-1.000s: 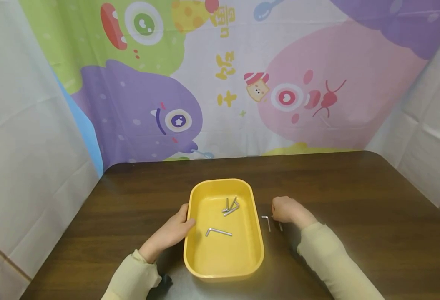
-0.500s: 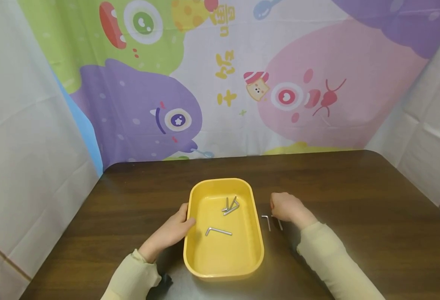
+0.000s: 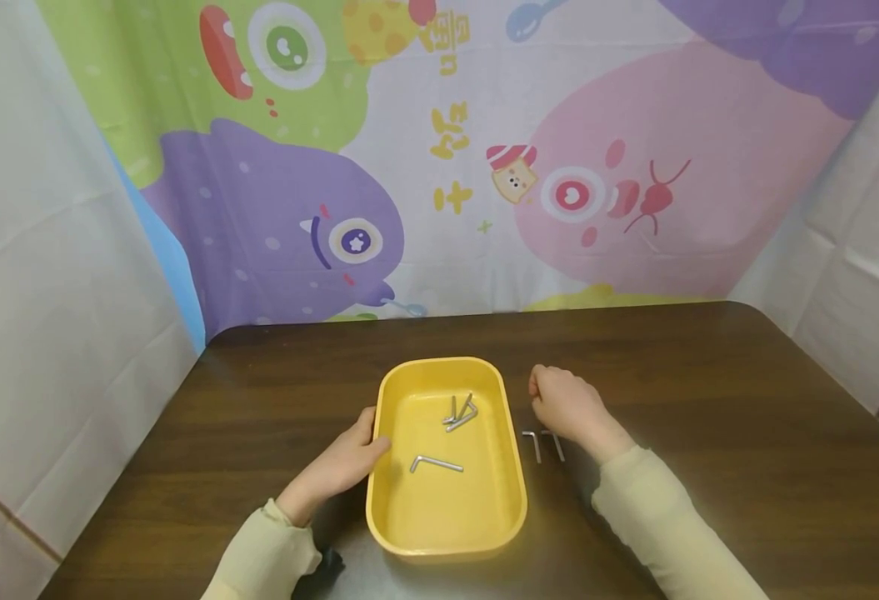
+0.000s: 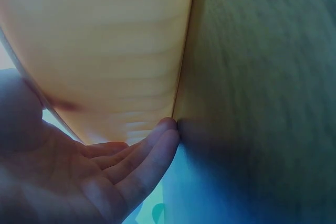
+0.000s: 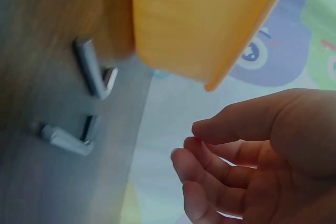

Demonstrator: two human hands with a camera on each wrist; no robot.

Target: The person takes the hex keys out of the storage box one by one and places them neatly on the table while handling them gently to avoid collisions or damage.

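On a dark wood table (image 3: pixel 656 358), with a cartoon-printed curtain (image 3: pixel 469 275) upright at twelve o'clock, a yellow tray (image 3: pixel 454 517) sits with its long sides running away from the wearer. Taking the tray as the clock's centre, the left hand (image 3: pixel 340 461) is at nine o'clock, coming from a pale sleeve (image 3: pixel 267 546). It holds the tray's side wall, thumb over the rim, the other fingers side by side along the outside, tips at the lower edge.

Inside the tray, slightly left of centre, lies a single L-shaped metal rod (image 3: pixel 439 463), its short arm towards eight o'clock. Further in, between twelve and one o'clock, a small cluster of rods (image 3: pixel 461 420) overlaps; their exact number is hard to tell.

Outside, at three o'clock, a first loose rod (image 3: pixel 536 448) lies on the table near the tray wall, and just right of it a second loose rod (image 3: pixel 557 447), both bent like an L. At two o'clock the right hand (image 3: pixel 570 407) hovers above the table, its fingers loosely bent and bare, thumb close to the index fingertip; whether those two touch is unclear.
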